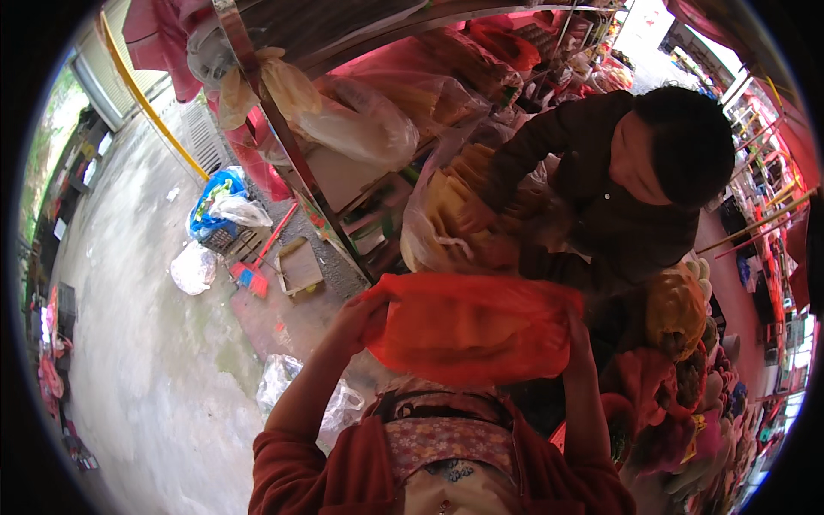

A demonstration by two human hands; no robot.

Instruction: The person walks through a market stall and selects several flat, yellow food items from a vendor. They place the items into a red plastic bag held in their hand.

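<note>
A red plastic bag (476,335) is stretched wide in front of my chest. My left hand (370,318) grips its left end, and my right hand (576,325) grips the right end. Something paler shows faintly through the thin red film, but I cannot tell whether it is inside or behind. Just beyond it stands a large clear plastic bag (415,238) of tan, folded sheets (450,193). A person in a dark jacket (592,167) leans over that bag with a hand (473,215) among the sheets.
A metal-framed stall (302,167) with hanging plastic bags (373,129) rises ahead. On the concrete floor (154,335) at left are a red broom (251,277), a shallow box (300,267) and a crate topped with a blue bag (215,199). Bagged goods (676,309) crowd the right.
</note>
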